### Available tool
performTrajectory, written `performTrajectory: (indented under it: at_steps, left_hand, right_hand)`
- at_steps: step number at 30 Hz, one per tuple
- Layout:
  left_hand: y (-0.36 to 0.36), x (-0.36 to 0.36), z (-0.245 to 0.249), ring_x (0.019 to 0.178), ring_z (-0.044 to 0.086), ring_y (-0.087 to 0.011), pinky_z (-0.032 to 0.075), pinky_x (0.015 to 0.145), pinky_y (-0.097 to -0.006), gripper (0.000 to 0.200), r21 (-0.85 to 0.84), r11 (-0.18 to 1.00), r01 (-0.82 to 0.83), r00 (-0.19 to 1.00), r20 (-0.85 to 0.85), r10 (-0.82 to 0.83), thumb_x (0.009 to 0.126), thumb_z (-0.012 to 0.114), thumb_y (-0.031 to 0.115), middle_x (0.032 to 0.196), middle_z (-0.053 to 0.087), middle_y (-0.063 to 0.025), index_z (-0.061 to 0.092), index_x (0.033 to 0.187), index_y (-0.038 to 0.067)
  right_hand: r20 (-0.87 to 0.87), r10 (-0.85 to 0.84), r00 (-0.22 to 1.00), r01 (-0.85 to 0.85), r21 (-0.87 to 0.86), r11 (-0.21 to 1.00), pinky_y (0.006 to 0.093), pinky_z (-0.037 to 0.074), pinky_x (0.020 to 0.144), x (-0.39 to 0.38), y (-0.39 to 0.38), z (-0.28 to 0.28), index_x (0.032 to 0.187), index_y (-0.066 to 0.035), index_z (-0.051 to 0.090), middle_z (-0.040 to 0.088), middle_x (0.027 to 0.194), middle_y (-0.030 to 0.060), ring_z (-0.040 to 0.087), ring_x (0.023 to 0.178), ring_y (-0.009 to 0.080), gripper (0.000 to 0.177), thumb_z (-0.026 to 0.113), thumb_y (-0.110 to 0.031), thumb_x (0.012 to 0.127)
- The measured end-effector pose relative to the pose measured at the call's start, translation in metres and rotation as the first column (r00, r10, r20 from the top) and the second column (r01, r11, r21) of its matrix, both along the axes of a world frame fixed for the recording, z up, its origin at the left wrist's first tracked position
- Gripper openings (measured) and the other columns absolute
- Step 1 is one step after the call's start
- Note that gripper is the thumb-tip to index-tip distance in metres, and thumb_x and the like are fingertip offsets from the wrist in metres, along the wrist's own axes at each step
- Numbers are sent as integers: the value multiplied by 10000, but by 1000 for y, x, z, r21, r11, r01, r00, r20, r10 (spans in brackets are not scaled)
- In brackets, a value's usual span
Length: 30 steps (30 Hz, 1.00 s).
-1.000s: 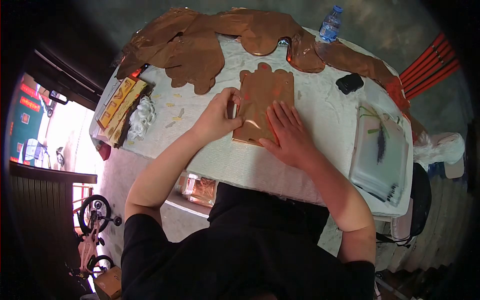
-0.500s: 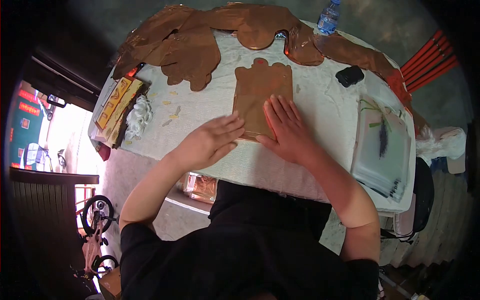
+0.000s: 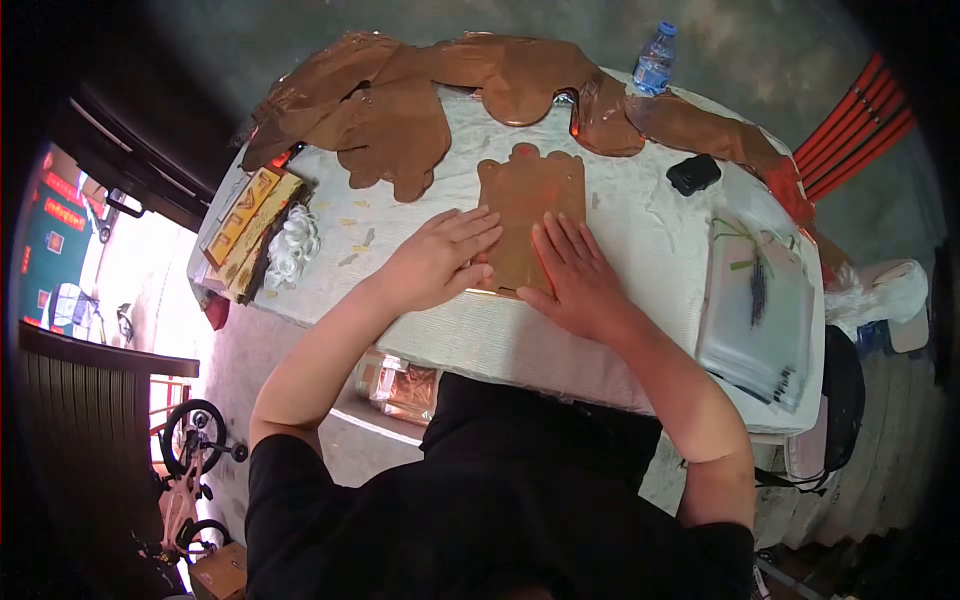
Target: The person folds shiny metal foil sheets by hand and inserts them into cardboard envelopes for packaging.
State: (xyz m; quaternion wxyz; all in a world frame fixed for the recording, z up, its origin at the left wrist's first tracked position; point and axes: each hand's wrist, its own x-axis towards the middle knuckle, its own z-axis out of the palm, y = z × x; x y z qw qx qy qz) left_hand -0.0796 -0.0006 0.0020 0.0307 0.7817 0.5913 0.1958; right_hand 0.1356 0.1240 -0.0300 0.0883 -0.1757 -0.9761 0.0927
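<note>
A flat, folded brown foil piece (image 3: pixel 528 200), with a lobed far edge and a small red mark there, lies on the white-covered table. It looks like a deflated foil balloon. My left hand (image 3: pixel 440 262) rests along its near left side, fingers stretched and the thumb at the edge. Palm down, my right hand (image 3: pixel 578 280) presses flat on its near right side with the fingers extended. Neither hand grips anything. Parts of the piece's near edges are hidden under the fingers.
Large brown foil shapes (image 3: pixel 395 125) spread across the table's far side beside a water bottle (image 3: pixel 655 62). A black object (image 3: pixel 694 175) and clear plastic sleeves (image 3: pixel 755 310) lie right. Left are a yellow box (image 3: pixel 245 225) and white curled ribbon (image 3: pixel 293 248).
My left hand has come down onto the foil piece's left side. My right hand stays flat on it. The whole view has shifted slightly, with the table lower in the picture.
</note>
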Motion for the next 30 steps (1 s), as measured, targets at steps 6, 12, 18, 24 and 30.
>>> performTrajectory:
  at_steps: [6, 12, 18, 24, 30]
  left_hand:
    - [8, -8, -5, 1246, 474, -332, 385, 1032, -409, 444, -40, 999, 5, 999, 40, -4, 823, 645, 166, 1310, 528, -185, 571, 1224, -10]
    - [40, 1, -1, 1208, 503, -339, 398, 1024, -400, 397, -53, 999, -8, 998, 67, 12, 821, 648, 155, 1236, 574, -187, 596, 1173, -22]
    - [45, 7, -22, 1308, 381, -347, 308, 1095, -425, 489, -28, 999, 43, 995, 94, -40, 887, 589, 217, 1381, 435, -192, 477, 1318, 16]
    - [43, 8, -20, 1335, 341, -338, 276, 1113, -424, 509, -68, 997, 25, 998, 57, -21, 917, 561, 274, 1417, 395, -175, 440, 1349, 34]
    - [43, 8, -22, 1343, 334, -328, 265, 1121, -422, 509, -72, 997, 23, 999, 34, -21, 921, 554, 270, 1425, 390, -166, 432, 1357, 39]
  right_hand:
    - [13, -17, 1000, 16, 15, 1000, 435, 96, 1170, -1, 0, 0, 1446, 3, 231, 203, 1519, 202, 152, 1431, 318, 772, 472, -492, 905]
    - [-9, -5, 1000, 5, 19, 1000, 435, 100, 1168, -1, 0, -3, 1446, 13, 225, 198, 1520, 206, 150, 1430, 322, 785, 475, -496, 904]
    - [-25, -16, 1000, 16, -2, 1000, 437, 87, 1168, 1, -1, -6, 1449, 19, 215, 179, 1523, 213, 134, 1434, 320, 802, 465, -515, 905]
    - [-208, -149, 967, 16, -533, 846, 371, 246, 1119, 3, 33, -3, 1383, 21, 372, 401, 1410, 211, 355, 1342, 278, 553, 454, -339, 972]
    - [-435, -511, 742, -44, -792, 610, 332, 323, 1069, 23, 58, -4, 1287, 15, 496, 540, 1297, 122, 456, 1263, 221, 365, 457, -185, 985]
